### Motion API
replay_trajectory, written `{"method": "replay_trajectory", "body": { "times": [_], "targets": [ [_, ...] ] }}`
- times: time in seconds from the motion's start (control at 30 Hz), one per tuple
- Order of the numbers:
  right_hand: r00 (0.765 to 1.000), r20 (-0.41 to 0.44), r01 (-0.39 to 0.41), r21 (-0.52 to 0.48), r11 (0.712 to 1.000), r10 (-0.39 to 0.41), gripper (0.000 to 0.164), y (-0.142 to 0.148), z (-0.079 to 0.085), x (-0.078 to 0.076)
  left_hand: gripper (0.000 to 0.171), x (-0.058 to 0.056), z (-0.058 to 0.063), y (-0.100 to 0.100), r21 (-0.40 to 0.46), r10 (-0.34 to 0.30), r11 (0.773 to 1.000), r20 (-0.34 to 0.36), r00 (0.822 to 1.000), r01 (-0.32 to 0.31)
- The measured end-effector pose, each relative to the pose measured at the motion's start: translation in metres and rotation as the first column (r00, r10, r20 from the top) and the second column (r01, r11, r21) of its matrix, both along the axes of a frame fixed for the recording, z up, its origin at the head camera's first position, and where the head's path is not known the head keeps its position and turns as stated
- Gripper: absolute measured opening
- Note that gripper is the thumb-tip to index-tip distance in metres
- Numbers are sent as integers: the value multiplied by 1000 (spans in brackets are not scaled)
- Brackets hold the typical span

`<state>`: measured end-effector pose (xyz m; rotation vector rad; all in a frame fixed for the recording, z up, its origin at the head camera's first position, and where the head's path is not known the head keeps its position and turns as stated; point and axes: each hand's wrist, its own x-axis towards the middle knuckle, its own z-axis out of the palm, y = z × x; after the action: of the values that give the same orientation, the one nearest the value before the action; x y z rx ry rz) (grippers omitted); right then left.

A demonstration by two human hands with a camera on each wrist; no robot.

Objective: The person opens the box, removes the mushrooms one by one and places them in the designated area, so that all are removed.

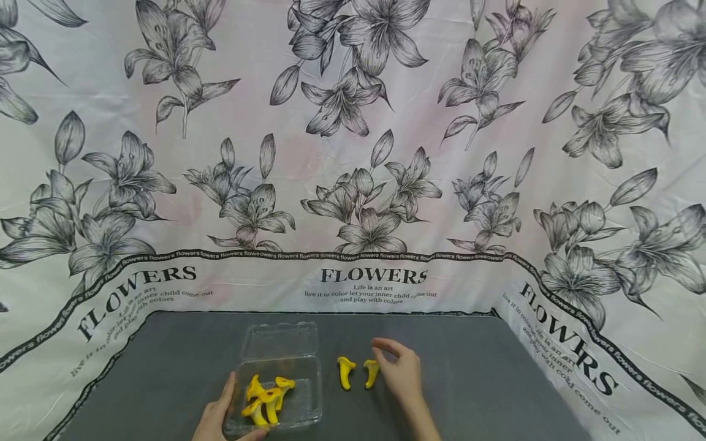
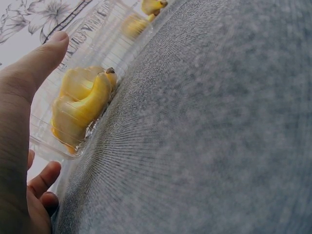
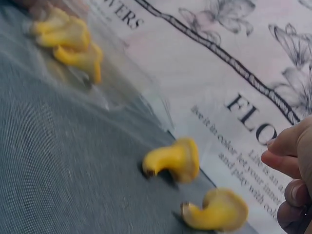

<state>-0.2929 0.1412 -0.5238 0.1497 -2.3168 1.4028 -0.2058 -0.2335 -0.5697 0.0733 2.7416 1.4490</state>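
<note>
A clear plastic clamshell box [image 1: 317,398] lies with its lid [image 1: 281,342] folded back. Several yellow chanterelle-like mushrooms [image 1: 270,398] are heaped in its tray. At the box's near left corner, my left hand [image 1: 216,411] rests against the side, thumb by the front edge; in the left wrist view the thumb [image 2: 36,63] extends straight along the plastic. Two more mushrooms lie loose to the right of the box, a left one [image 1: 345,373] and a right one [image 1: 369,375]. My right hand [image 1: 401,370] hovers beside the right one, thumb and forefinger close together, holding nothing.
A dark grey cloth [image 1: 469,392] covers the table. White fabric [image 1: 375,288] printed with lilies and the word FLOWERS hangs behind it and along both sides, meeting the table at its edges.
</note>
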Motion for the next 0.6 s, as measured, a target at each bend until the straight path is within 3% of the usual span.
{"method": "replay_trajectory", "body": {
  "times": [0.3, 0.4, 0.6],
  "targets": [
    [982, 9, -189, -95, 977, 191, 14, -36, 7, 12, 115, -1, 1, 2, -41, 51, 998, 27, 998, -50],
    [967, -6, -256, -83, 963, 257, 14, -49, 4, 14, 114, -1, 2, 2, -26, 46, 999, 20, 999, -46],
    [934, 44, -349, -113, 930, 356, 19, -68, 0, 19, 114, 1, 2, 3, -20, 41, 999, 15, 999, -41]
  ]
}}
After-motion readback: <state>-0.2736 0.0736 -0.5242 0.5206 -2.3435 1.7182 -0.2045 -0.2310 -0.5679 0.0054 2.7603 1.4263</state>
